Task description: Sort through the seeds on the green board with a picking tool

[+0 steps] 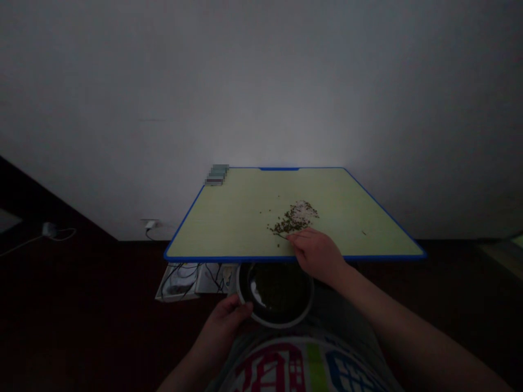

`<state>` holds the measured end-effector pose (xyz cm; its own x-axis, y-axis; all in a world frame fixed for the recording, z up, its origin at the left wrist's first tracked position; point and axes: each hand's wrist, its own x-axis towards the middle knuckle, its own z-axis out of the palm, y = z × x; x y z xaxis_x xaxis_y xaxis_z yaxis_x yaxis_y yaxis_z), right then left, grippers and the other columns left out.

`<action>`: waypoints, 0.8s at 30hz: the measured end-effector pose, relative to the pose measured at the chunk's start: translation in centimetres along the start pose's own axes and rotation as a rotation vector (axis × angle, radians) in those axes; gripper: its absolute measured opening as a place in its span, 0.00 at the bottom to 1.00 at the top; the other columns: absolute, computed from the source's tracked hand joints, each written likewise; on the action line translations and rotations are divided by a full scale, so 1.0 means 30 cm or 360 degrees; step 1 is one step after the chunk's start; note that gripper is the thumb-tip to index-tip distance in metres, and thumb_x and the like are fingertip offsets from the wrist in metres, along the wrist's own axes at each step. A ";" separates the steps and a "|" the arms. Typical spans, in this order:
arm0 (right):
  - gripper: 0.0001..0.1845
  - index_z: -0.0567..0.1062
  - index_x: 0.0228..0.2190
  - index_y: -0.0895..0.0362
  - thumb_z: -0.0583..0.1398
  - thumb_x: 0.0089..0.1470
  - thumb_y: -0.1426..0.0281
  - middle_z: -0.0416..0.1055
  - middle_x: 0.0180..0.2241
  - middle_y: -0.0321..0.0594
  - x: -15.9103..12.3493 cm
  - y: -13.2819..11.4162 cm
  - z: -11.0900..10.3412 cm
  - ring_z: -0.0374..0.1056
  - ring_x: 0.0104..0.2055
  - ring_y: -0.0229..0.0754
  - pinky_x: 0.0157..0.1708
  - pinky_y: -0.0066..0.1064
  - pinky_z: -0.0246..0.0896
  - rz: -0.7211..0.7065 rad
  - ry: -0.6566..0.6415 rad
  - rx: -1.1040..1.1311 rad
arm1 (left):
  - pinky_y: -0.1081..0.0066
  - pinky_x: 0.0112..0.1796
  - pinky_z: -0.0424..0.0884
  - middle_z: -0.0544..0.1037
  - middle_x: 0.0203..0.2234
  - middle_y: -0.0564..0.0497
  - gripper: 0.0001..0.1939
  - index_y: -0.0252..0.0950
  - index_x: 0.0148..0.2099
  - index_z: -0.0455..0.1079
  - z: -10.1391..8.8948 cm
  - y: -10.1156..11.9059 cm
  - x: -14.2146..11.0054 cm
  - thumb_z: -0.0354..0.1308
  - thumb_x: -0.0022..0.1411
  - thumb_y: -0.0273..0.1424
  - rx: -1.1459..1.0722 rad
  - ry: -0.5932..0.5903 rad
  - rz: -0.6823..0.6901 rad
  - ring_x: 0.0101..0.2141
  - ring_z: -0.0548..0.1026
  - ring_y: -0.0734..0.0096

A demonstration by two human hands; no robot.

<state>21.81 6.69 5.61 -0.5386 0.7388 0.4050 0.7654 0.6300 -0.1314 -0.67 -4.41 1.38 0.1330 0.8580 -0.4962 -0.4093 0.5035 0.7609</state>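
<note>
My left hand (229, 318) grips the left rim of a round metal bowl (281, 325), thumb on top. The bowl is held below the table's near edge, and dark green bits (280, 286) lie inside it. Fingers pinched, my right hand (316, 250) rests over the near part of the pale table. A thin, dark, stick-like thing (280, 236) pokes out from its fingertips; its exact kind is too small to tell. Just beyond lies a spread of small dark green grains (290, 222), like beans, touching a patch of whitish grains (301, 209).
The folding table (229, 218) has a blue rim and stands against the wall. A blurred stack (216, 175) sits at its far left corner. Boxes with cables (180, 280) lie under the table. One small dark sliver (364, 232) is at the right.
</note>
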 end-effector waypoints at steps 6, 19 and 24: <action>0.15 0.78 0.40 0.61 0.54 0.55 0.78 0.78 0.38 0.44 0.020 -0.003 -0.002 0.71 0.40 0.44 0.45 0.35 0.65 -0.0025 -0.0026 0.0089 | 0.65 0.37 0.74 0.84 0.31 0.45 0.13 0.34 0.37 0.78 -0.003 -0.003 -0.002 0.67 0.48 0.34 0.0019 -0.0033 0.0007 0.34 0.80 0.57; 0.15 0.79 0.39 0.61 0.54 0.55 0.77 0.78 0.37 0.44 0.026 -0.002 -0.001 0.72 0.39 0.44 0.43 0.36 0.66 -0.0061 -0.0034 0.0220 | 0.63 0.39 0.74 0.84 0.32 0.44 0.12 0.34 0.38 0.78 -0.003 -0.004 -0.002 0.66 0.49 0.32 -0.0040 -0.0038 -0.0005 0.36 0.80 0.56; 0.14 0.79 0.39 0.60 0.54 0.55 0.76 0.79 0.36 0.44 0.013 -0.004 -0.001 0.72 0.40 0.43 0.44 0.35 0.66 -0.0099 -0.0036 0.0278 | 0.63 0.39 0.74 0.84 0.33 0.44 0.12 0.33 0.38 0.78 -0.011 -0.007 0.001 0.67 0.49 0.33 0.0031 -0.0055 0.0016 0.36 0.80 0.57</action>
<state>21.52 6.90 5.83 -0.5923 0.7010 0.3971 0.6587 0.7052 -0.2623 -0.88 -4.52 1.08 0.1604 0.8660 -0.4737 -0.3933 0.4962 0.7740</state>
